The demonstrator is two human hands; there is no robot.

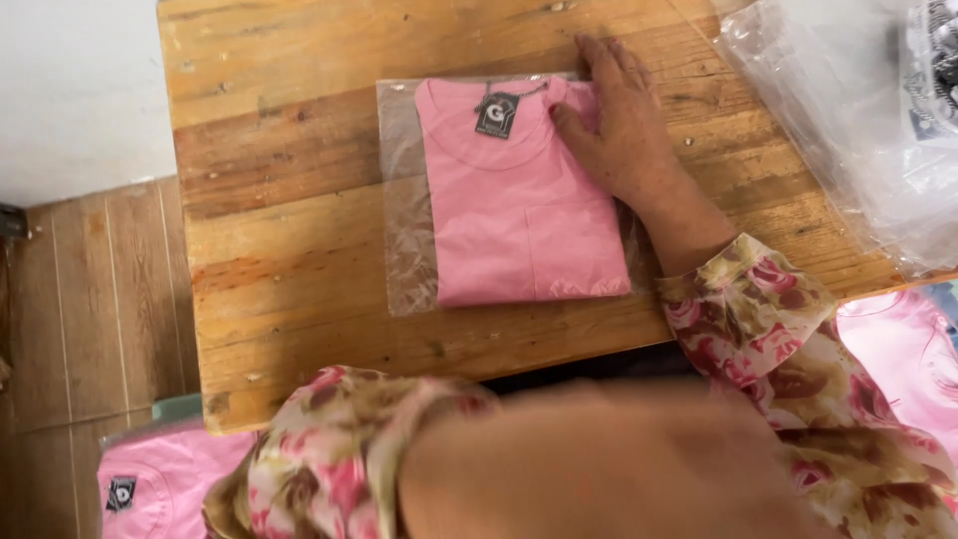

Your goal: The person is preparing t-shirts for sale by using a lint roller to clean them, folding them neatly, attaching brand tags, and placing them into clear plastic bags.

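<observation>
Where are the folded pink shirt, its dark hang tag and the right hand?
folded pink shirt (519, 215), head view, middle of the front panel.
dark hang tag (496, 114), head view, centre of the tag at the neckline.
right hand (621, 125), head view, back of the hand.

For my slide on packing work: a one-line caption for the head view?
Right hand rests flat on a folded pink shirt on a clear plastic bag on a wooden table.

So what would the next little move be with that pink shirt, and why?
Probably smoothing the folded pink shirt flat toward its hem. The right hand presses only its collar corner, the clear bag looks crinkled along the left edge, and the left hand is off it, near the camera.
</observation>
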